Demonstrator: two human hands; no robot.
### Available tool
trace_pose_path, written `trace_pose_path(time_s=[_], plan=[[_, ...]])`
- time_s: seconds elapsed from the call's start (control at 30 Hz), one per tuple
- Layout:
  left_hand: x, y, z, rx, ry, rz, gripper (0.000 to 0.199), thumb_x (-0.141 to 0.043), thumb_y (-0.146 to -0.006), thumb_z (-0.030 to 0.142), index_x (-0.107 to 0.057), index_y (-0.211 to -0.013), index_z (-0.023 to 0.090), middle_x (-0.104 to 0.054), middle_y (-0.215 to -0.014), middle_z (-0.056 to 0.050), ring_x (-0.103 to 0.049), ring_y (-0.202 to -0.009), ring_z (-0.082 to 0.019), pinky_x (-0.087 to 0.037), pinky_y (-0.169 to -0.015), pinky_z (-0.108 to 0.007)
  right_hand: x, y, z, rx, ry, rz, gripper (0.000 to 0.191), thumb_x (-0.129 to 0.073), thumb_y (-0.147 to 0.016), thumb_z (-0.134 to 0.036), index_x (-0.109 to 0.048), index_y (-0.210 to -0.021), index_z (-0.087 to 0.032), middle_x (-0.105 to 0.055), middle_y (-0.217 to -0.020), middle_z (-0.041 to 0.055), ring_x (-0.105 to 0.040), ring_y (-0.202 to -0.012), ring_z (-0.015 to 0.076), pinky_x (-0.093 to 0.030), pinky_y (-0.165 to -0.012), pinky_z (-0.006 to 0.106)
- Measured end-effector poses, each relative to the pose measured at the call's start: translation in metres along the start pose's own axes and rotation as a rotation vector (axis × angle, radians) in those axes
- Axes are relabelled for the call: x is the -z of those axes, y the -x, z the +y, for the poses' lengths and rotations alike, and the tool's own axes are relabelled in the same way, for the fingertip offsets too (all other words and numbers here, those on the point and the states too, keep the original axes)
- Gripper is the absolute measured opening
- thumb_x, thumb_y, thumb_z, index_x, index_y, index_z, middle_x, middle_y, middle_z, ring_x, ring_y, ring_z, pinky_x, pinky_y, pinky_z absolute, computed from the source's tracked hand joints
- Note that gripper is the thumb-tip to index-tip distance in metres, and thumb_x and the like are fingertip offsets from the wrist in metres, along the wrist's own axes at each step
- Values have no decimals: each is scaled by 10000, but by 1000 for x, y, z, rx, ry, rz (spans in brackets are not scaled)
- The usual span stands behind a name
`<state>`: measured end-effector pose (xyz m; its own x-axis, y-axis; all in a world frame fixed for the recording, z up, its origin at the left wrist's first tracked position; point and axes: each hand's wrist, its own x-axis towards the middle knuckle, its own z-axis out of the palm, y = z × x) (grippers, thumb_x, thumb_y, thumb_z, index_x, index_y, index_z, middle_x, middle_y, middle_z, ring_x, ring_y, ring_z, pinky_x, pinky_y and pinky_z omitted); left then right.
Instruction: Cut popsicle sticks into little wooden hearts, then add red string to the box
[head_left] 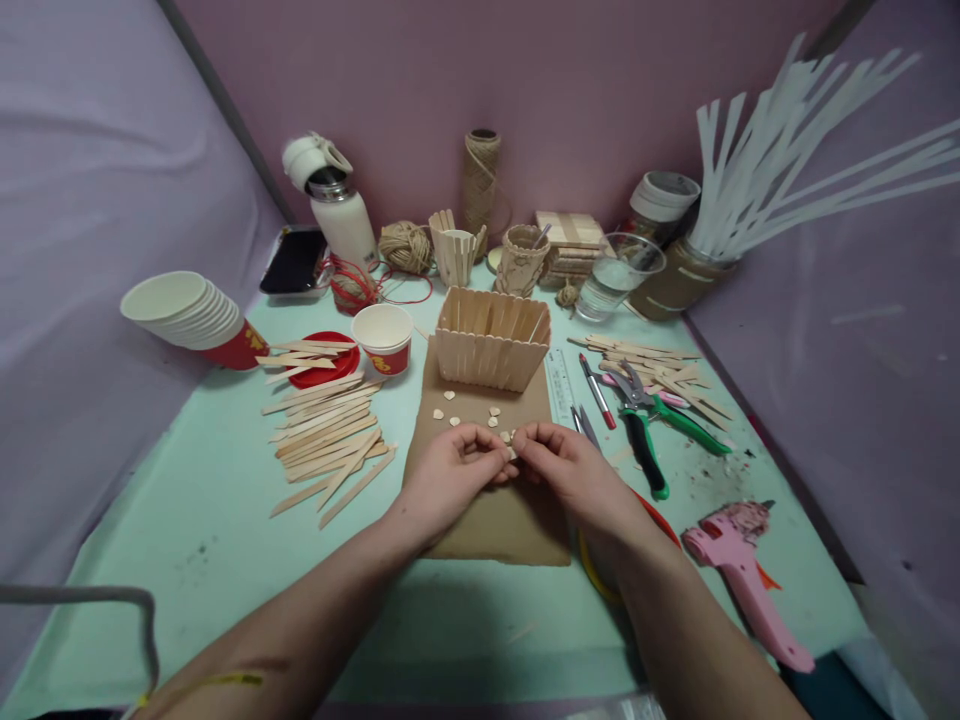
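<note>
Over a brown cardboard sheet (487, 530), my left hand (466, 462) and my right hand (559, 462) meet, thumbs and fingers pinched together. Between the fingertips shows a small pale wooden piece (512, 453), partly covered by them. Several similar rounded wooden pieces (454, 421) lie loose on the cardboard just beyond the hands. Behind these stands a box made of craft sticks (491, 358), upright on the cardboard's far end. Scissors (586, 425) lie beside my right hand, their handles partly under my right forearm.
At left are craft sticks (322, 440), a red lid (337, 365) and paper cups (187, 315). On the right lie green-handled cutters (643, 430), a red marker (598, 390), a ruler (559, 385) and a pink glue gun (742, 575). A water cup (611, 280) stands behind.
</note>
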<state>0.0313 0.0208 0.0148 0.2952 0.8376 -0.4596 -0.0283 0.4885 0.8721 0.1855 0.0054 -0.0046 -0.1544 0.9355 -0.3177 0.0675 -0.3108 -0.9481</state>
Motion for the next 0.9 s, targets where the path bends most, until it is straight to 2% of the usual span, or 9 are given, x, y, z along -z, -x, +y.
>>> trace_pose_path(time_s=[0.47,0.9], plan=[[2,0,-4,-20,-38,14,91,-677,-730,172,-600,-686,149,-677,-654,-19,-633,-648,-118,-492,-681,-250,-1,0,-1,13,76,18,241,-565,-840,-400,-609,-742,-184,-554,-653,-12,-444,-607,130,-311,-589,277],[2,-1,-7,-13,-23,20,91,-675,-729,170,-598,-687,142,-677,-661,-28,-630,-637,-107,-489,-657,-230,-1,1,0,6,96,33,278,-569,-836,-439,-625,-745,-183,-548,-632,-15,-429,-589,126,-315,-596,279]])
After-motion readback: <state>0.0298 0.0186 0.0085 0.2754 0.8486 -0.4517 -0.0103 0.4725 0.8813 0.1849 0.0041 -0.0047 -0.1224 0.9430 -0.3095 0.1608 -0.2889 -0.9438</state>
